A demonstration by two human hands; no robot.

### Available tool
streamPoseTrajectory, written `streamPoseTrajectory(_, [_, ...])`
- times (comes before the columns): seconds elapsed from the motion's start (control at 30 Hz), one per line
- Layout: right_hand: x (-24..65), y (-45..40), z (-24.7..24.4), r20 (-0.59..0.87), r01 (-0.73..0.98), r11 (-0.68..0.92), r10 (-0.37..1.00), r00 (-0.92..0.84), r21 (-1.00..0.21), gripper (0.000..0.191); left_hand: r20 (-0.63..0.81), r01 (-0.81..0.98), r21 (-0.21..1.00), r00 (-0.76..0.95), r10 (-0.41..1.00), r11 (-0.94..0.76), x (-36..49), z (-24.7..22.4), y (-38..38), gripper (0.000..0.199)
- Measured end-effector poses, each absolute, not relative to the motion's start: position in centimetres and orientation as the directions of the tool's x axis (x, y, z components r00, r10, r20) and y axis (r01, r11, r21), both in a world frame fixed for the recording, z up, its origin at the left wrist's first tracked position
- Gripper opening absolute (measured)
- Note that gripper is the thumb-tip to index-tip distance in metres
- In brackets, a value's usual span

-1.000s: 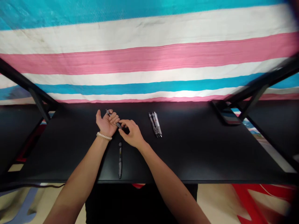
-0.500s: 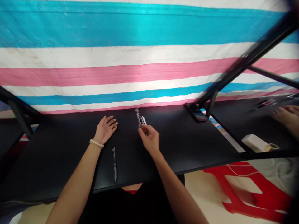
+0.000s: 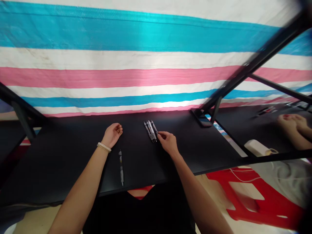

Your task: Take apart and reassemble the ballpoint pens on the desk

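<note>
Several slim pens lie side by side in a tight row on the black table. A white pen (image 3: pixel 151 127) is among them, with grey and dark pens (image 3: pixel 148 131) to its left. At the row's right edge, my right hand (image 3: pixel 168 142) pinches the lower end of a grey pen (image 3: pixel 154 125) between thumb and fingers. My left hand (image 3: pixel 113 135) rests palm up on the table, left of the row, its fingers loosely curled and holding nothing. Another pen (image 3: pixel 121 167), grey and clear, lies alone nearer the front edge, below my left hand.
A dark phone (image 3: pixel 201 117) lies at the table's back right, beside a black metal frame (image 3: pixel 216 107). On the neighbouring table are a white block-shaped device (image 3: pixel 257 148) and another person's hands (image 3: pixel 292 123). A striped sheet (image 3: pixel 146 78) hangs behind; a red stool (image 3: pixel 258 198) stands below.
My right hand has brought its pen down and rightward, laying it against the right side of the row. My left hand's fingers have curled in from a more stretched pose.
</note>
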State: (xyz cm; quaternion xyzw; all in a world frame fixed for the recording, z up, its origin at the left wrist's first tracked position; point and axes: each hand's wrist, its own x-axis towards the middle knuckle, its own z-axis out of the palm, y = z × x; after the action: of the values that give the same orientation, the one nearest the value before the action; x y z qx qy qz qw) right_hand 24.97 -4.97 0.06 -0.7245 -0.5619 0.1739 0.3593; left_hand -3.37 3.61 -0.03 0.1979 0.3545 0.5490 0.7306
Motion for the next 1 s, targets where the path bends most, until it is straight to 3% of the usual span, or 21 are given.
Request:
streamPoseTrajectory(0.6, [24.7,-4.7,-0.2,0.147,0.735,-0.109,0.950,0.274,-0.669,0.027,-0.255,-0.643,0.713,0.134,0.958,0.280,-3.2,0.0,3.6,0.012])
streamPoseTrajectory(0.77, [22.2,-7.6,0.7,0.309,0.757,-0.065,0.887,0.342,-0.651,0.033,-0.235,-0.652,0.708,0.145,0.961,0.271,-3.1,0.2,3.4,0.016])
streamPoseTrajectory(0.83, [19.3,-10.2,1.5,0.244,0.695,-0.001,0.936,0.254,-0.719,0.034,-0.220,-0.653,0.704,0.171,0.960,0.277,-3.2,0.4,3.3,0.020])
streamPoseTrajectory(0.9, [15.5,-12.9,2.3,0.087,0.623,0.081,0.996,-0.020,-0.778,0.035,-0.195,-0.668,0.688,0.208,0.959,0.285,-3.3,0.6,3.2,0.028])
streamPoseTrajectory(1.0, [10.2,-15.6,3.1,-0.043,0.677,0.283,0.906,-0.422,-0.679,0.029,-0.160,-0.693,0.662,0.241,0.957,0.286,-3.5,0.9,3.0,0.036])
